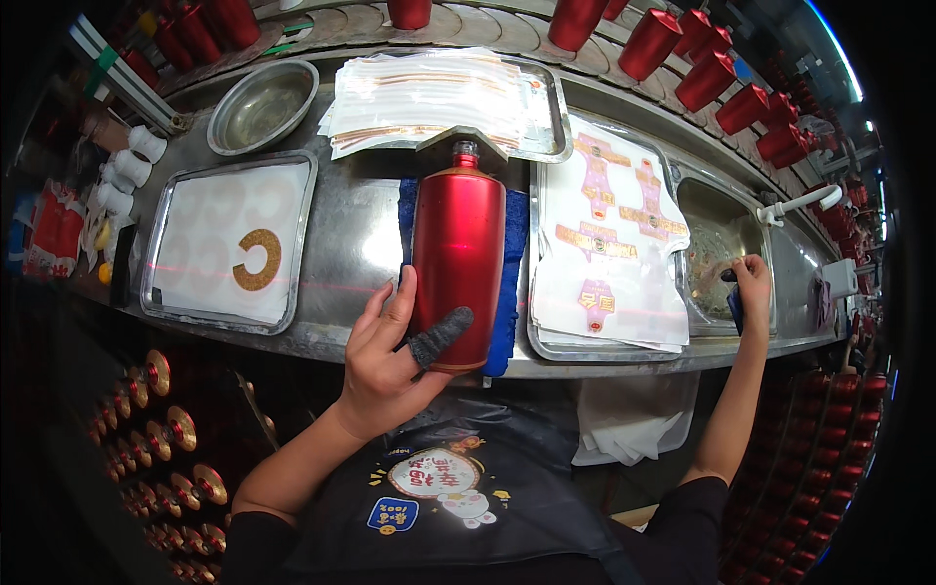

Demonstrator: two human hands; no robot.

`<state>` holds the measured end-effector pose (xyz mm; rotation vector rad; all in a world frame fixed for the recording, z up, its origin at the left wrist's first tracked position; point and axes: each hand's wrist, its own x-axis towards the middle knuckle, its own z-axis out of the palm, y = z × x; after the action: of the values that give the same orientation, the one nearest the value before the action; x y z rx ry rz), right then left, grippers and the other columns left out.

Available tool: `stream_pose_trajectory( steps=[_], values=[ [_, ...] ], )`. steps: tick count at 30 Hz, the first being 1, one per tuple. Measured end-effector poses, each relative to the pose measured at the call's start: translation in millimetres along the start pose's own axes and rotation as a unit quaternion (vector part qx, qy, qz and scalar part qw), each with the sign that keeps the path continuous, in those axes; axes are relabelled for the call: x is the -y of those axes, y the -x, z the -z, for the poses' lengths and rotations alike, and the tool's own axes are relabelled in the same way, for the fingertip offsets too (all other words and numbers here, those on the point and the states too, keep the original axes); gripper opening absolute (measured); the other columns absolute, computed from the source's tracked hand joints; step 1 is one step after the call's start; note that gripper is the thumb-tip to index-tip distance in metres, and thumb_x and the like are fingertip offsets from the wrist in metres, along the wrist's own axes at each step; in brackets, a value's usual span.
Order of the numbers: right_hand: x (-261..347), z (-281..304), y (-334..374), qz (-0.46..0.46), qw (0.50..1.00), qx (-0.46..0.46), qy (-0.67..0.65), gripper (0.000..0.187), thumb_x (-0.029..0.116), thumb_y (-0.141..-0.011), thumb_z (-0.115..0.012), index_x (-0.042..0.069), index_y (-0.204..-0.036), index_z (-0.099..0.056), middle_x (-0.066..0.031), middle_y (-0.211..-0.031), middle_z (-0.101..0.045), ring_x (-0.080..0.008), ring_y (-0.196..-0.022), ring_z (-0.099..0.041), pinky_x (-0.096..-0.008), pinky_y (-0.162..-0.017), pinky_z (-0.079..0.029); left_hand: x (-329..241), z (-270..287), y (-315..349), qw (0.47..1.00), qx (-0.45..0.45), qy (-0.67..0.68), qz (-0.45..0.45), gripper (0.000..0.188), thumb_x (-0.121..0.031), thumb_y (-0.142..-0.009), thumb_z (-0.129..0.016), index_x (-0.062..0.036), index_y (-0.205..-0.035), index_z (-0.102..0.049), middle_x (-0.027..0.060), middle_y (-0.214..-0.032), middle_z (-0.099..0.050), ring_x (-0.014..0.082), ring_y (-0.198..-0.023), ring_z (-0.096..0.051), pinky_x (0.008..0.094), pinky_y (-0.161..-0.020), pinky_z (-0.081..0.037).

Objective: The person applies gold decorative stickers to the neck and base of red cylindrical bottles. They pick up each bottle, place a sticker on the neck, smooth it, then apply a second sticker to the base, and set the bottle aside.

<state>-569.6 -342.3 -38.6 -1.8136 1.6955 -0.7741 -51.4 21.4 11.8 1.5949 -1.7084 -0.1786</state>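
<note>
A glossy red bottle (460, 258) lies with its neck pointing away from me, on a blue cloth (515, 263). Its neck end rests at a dark angular metal piece (487, 144). My left hand (385, 356) grips the bottle's lower left side, and one of its fingers, in a black cover, lies across the red surface. Over at the right, my right hand (751, 283) is closed at the edge of the sink. A small dark blue thing (736, 307) shows below its fingers, too hidden to name. One fingertip there also has a black cover.
Left stands a tray (151, 283) with one gold C-shaped label (257, 260), and behind it a metal bowl (261, 107). Strip labels (429, 97) are piled at the back. Pink-gold label sheets (604, 234) lie beside the sink (721, 234). Red bottles (651, 44) line the conveyor (487, 34).
</note>
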Motion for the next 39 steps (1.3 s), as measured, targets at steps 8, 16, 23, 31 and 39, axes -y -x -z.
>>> stream_pose_trajectory(
  steps=[8,16,23,31,39],
  values=[
    [220,-58,81,-0.023,0.964,0.1,-0.245,0.015,0.014,-0.096,-0.065,0.0,-0.098,-0.066,-0.0075,-0.083,-0.071,-0.0068,-0.056,-0.057,-0.0204,-0.049,-0.042,-7,39,-24,0.998,0.021,0.062,0.014,0.082,-0.043,-0.08,-0.086,0.0044,-0.14,-0.056,0.0281,-0.148,-0.053,0.0375,-0.136,-0.054,0.0523,-0.118,-0.033],
    [360,-121,108,0.041,0.81,0.237,-0.535,0.019,0.018,-0.1,-0.059,-0.001,-0.099,-0.062,-0.0047,-0.058,-0.056,-0.0095,-0.044,-0.046,-0.0242,-0.045,-0.035,-8,25,-112,0.809,0.04,0.491,0.322,0.078,-0.064,-0.105,-0.038,0.0037,-0.143,-0.031,0.0256,-0.109,-0.069,0.0311,-0.091,-0.074,0.0373,-0.081,-0.061],
    [350,-157,184,-0.068,0.772,0.245,-0.583,0.02,0.02,-0.103,-0.056,0.0,-0.103,-0.056,-0.006,-0.061,-0.056,-0.0108,-0.04,-0.042,-0.0249,-0.045,-0.036,-12,17,-111,0.66,-0.061,0.654,0.363,0.042,-0.021,-0.099,-0.068,-0.0029,-0.12,-0.037,0.021,-0.111,-0.065,0.0246,-0.092,-0.071,0.0408,-0.076,-0.063],
    [297,-195,253,-0.147,0.808,0.197,-0.536,0.014,0.017,-0.104,-0.054,0.004,-0.1,-0.053,-0.0027,-0.051,-0.049,-0.011,-0.036,-0.042,-0.0251,-0.041,-0.036,-12,22,-38,0.796,-0.125,0.478,0.349,0.026,-0.001,-0.094,-0.069,0.0008,-0.114,-0.053,0.0117,-0.089,-0.072,0.0157,-0.076,-0.073,0.0272,-0.069,-0.061],
    [291,-195,270,-0.177,0.782,0.234,-0.55,0.012,0.016,-0.103,-0.054,0.004,-0.1,-0.053,-0.0038,-0.053,-0.051,-0.0124,-0.035,-0.041,-0.0268,-0.042,-0.036,-22,34,-20,0.78,-0.127,0.49,0.368,0.026,-0.002,-0.096,-0.066,0.0002,-0.119,-0.052,0.0144,-0.089,-0.072,0.0214,-0.074,-0.075,0.0313,-0.066,-0.063]
  ],
)
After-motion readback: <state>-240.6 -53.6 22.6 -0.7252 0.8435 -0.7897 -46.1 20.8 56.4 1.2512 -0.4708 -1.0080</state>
